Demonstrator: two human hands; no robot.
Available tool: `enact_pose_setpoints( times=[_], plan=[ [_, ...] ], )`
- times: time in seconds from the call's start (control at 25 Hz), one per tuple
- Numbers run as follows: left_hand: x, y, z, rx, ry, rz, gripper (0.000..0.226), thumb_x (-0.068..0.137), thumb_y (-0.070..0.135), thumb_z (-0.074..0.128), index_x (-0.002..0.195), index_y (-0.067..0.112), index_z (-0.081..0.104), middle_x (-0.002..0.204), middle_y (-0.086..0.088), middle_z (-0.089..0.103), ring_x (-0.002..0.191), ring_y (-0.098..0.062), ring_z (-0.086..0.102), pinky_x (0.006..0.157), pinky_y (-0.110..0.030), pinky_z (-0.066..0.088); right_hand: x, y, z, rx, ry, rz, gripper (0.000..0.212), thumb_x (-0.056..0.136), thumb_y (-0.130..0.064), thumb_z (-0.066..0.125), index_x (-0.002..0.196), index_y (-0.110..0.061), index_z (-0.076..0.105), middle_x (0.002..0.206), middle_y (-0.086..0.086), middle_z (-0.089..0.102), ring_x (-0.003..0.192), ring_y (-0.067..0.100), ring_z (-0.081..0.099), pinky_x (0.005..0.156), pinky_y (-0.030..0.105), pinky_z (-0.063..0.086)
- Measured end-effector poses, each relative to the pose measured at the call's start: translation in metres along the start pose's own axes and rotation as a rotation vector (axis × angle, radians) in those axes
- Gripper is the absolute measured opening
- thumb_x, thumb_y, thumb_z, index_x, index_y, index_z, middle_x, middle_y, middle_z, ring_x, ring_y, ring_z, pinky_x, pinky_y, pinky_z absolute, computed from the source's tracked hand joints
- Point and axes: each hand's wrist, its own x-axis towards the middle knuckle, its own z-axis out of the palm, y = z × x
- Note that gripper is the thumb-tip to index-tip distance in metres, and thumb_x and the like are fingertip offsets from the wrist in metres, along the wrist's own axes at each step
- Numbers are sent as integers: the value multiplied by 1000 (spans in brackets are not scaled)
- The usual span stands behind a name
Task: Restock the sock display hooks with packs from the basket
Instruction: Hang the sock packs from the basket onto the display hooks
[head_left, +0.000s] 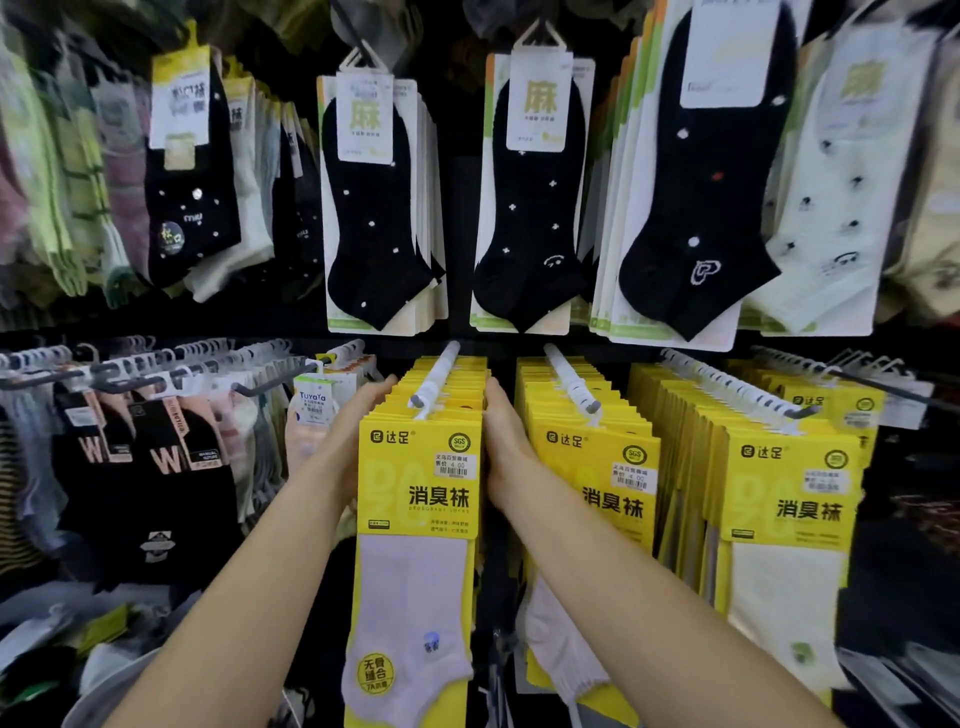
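We see row of yellow-carded pale sock packs (415, 499) hanging full on white plastic-sleeved display hook (435, 379), centre of lower rail. Left hand (345, 447) flat against row's left side, right hand (506, 441) flat against right side; both pressing stack between palms, fingers extended, not clenched. Neighbouring yellow pack row (597, 467) just right. Black ankle socks (371, 208) hang above.

Between the hands: yellow-carded packs (415, 483), black lettering, pale lilac sock. Right of the right hand (506, 447): matching yellow packs (602, 467); further right, a cream-white sock (784, 597). Above the hands: black socks (374, 208) with white dots. Left of the left hand (345, 447): black socks (161, 467), pink lettering.
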Motion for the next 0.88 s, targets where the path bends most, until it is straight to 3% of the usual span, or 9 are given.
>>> enact_pose_setpoints(
  times=[0.08, 0.16, 0.24, 0.36, 0.48, 0.6, 0.68, 0.76, 0.88],
  plan=[
    [-15, -6, -13, 29, -120, 66, 38, 88, 17, 56, 53, 22, 68, 47, 8, 64, 42, -7, 62, 39, -17, 46, -22, 16, -8, -79, -27, 45, 53, 92, -64, 30, 107, -26, 65, 100, 6, 71, 89, 22, 65, 74, 34, 52],
    [-23, -15, -29, 71, -255, 134, 20, 84, 22, 56, 67, 25, 66, 65, 1, 67, 58, -19, 64, 54, -29, 53, -43, 38, -17, -153, -66, 54, 60, 89, -69, 25, 114, -31, 65, 110, 2, 70, 101, 18, 64, 88, 35, 50],
    [-33, -18, -39, 95, -306, 149, 11, 83, 29, 61, 86, 20, 56, 68, -4, 59, 58, -22, 55, 53, -30, 49, -58, 60, -19, -206, -100, 27, 63, 90, -69, 20, 134, -34, 49, 134, -3, 56, 123, 16, 52, 103, 37, 41],
    [-47, -26, -38, 142, -256, 123, 26, 95, 22, 47, 113, 5, 56, 103, -23, 64, 87, -30, 61, 78, -46, 49, -68, 68, -10, -301, -60, -26, 66, 92, -65, 16, 148, -30, 24, 154, -6, 28, 142, 15, 26, 117, 43, 20],
    [-67, -22, -33, 255, -186, 38, 23, 95, 15, 38, 101, 9, 60, 102, -17, 63, 93, -26, 57, 79, -35, 45, -78, 58, -9, -338, -43, -39, 62, 96, -58, 15, 150, -28, 17, 157, -6, 21, 143, 15, 21, 118, 41, 16],
    [-86, -14, -29, 305, -108, 174, 20, 94, 17, 40, 96, 9, 59, 92, -5, 54, 78, -10, 52, 64, -27, 40, -103, 53, -23, -372, -110, -94, 58, 98, -54, 17, 150, -30, 13, 156, -11, 19, 143, 10, 17, 119, 37, 16],
    [-106, -18, -28, 252, -46, 360, 19, 94, 22, 42, 93, 15, 60, 98, -2, 56, 87, -9, 54, 74, -28, 42, -125, 56, -40, -433, -164, -148, 54, 99, -49, 25, 149, -29, 21, 150, -16, 27, 137, 3, 26, 114, 24, 23],
    [-131, -28, -20, 206, -7, 463, 25, 95, 23, 44, 112, 16, 60, 118, 3, 58, 108, -9, 55, 91, -26, 42, -143, 54, -63, -443, -119, -248, 44, 99, -35, 39, 142, -23, 36, 133, -18, 42, 122, -1, 38, 91, 3, 32],
    [-155, -43, 9, 241, -142, 461, 35, 97, 9, 43, 129, 17, 52, 128, 16, 53, 121, 4, 47, 99, -20, 38, -151, 36, -100, -394, 129, -479, 24, 93, -15, 54, 115, -27, 55, 109, -15, 57, 103, 3, 54, 73, 2, 40]
  ],
)
